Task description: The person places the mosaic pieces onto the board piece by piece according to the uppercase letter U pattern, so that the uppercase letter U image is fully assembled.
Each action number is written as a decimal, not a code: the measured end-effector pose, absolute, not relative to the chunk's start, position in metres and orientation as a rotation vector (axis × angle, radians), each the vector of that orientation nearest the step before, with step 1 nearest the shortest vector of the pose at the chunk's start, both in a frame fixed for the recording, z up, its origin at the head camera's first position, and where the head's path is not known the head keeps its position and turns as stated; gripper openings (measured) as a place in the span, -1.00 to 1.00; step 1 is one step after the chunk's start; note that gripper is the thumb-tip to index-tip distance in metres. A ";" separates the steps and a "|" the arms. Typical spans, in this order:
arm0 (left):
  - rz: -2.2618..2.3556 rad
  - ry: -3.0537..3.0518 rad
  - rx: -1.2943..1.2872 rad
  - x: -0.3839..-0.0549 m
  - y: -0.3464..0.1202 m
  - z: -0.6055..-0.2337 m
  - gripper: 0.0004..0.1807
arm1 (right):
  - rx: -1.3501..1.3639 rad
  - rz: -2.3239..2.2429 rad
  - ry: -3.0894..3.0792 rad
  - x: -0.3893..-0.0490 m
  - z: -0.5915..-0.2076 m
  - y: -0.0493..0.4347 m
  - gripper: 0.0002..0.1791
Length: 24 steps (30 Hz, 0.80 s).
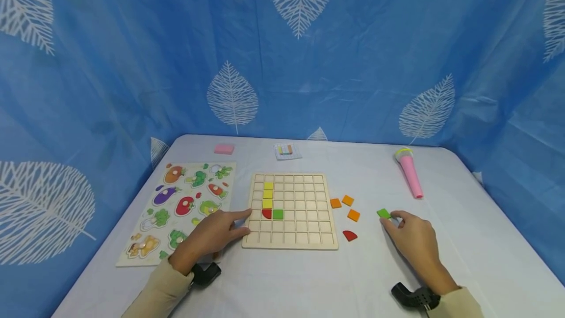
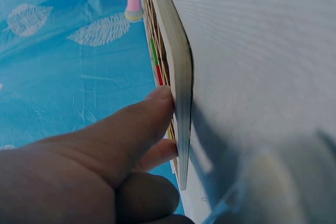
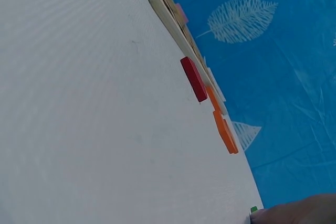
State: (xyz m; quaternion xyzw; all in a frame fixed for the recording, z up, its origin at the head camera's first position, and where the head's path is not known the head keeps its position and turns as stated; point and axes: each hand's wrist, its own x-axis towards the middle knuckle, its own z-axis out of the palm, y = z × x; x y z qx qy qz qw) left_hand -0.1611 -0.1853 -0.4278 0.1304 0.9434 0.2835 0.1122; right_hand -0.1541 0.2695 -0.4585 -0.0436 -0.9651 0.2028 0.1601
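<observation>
A wooden grid board (image 1: 300, 239) lies on the table, with three yellow tiles (image 1: 268, 194) in one column. Below them in the grid are a red quarter-circle tile (image 1: 267, 214) and a green square tile (image 1: 278, 214). At the board's left edge, my left hand (image 1: 214, 232) touches the rim with thumb and index finger; in the left wrist view the thumb (image 2: 157, 98) lies against that rim. Out to the right, my right hand (image 1: 415, 239) pinches another green square tile (image 1: 383, 213) at the table. Only a sliver of this tile (image 3: 254, 209) shows in the right wrist view.
Between board and right hand lie three orange tiles (image 1: 353, 215) and a red quarter-circle tile (image 1: 350, 235). A vegetable puzzle board (image 1: 150, 215) is at left, partly under the left arm. Farther back are a pink block (image 1: 224, 149), a patterned card (image 1: 287, 151) and a pink toy microphone (image 1: 410, 175).
</observation>
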 end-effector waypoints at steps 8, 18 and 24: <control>0.836 2.758 0.384 -0.161 -0.186 -0.429 -0.37 | -0.094 0.584 -2.717 -0.154 -0.460 0.270 -0.66; 0.827 2.778 0.400 -0.161 -0.188 -0.429 -0.38 | -0.032 0.705 -2.658 -0.158 -0.460 0.255 -0.71; 0.823 2.777 0.407 -0.161 -0.187 -0.428 -0.39 | 0.033 0.772 -2.711 -0.160 -0.455 0.240 -0.67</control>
